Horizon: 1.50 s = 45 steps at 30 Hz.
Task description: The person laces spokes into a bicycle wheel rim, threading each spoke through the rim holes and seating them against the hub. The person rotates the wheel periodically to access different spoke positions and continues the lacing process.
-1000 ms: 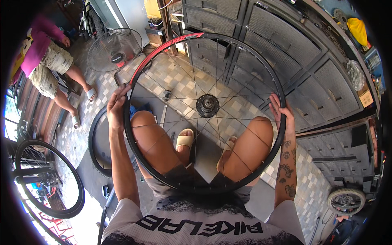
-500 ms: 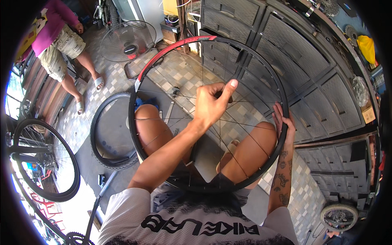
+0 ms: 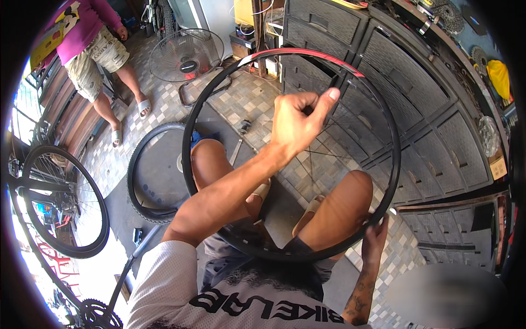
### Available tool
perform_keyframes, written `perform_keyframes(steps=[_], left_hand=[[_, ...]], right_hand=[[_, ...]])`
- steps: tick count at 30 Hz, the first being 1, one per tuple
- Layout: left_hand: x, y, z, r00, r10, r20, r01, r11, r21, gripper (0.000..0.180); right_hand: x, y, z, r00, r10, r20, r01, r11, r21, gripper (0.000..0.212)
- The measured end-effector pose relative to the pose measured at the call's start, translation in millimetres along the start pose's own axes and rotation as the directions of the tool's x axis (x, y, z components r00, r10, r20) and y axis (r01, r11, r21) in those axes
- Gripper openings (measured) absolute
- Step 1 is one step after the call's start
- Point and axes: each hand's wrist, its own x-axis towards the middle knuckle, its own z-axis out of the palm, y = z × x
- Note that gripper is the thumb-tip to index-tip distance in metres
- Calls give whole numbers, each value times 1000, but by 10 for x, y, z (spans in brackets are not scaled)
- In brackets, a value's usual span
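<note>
In front of me a spoked bicycle wheel (image 3: 396,156) stands tilted over my knees, its black rim bearing a red section along the far edge. My left hand (image 3: 301,118) is closed in a fist at the wheel's middle, thumb pointing up and right. It covers the hub, so the exact grip there is hidden. Most spokes are smeared or invisible. At the rim's lower right, beside my right knee, is my right hand (image 3: 375,241), blurred by motion. Its fingers are close to the rim, but whether they touch it is unclear.
A bicycle tyre (image 3: 134,181) lies on the dark mat at my left, near a tool (image 3: 244,127). Farther left stands a bicycle wheel (image 3: 104,219). A fan (image 3: 186,57) and a person in shorts (image 3: 101,60) are at the far left; grey drawers (image 3: 408,82) line the right.
The wheel has turned clockwise, carrying its red section from upper left to the top right. My right hand has moved down along the rim; my left fist stays at the hub.
</note>
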Motion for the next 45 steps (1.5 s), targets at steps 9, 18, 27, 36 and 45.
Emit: perform_keyframes(steps=[9,18,27,36,45], left_hand=[[68,99,-23,986,118,118,-115,993,-35,62],[36,184,-92,981,134,138,-112,981,-157,60],[-4,86,-144,974,107,198,-88,991,-106,57],[-13,10,-90,972,148,182,-121,981,-151,60],[26,-37,-116,966,173,189,-156,982,-105,65]], right_hand=[[-200,-165,-441,994,109,4,-104,958,-266,74],[232,-311,-114,982,-81,-172,31,960,-277,75],[23,-269,-1,992,-3,-126,-32,962,-270,48],[-89,-317,-12,994,57,-88,-79,957,-279,42],[-383,-376,25,845,496,197,-411,840,-354,46]])
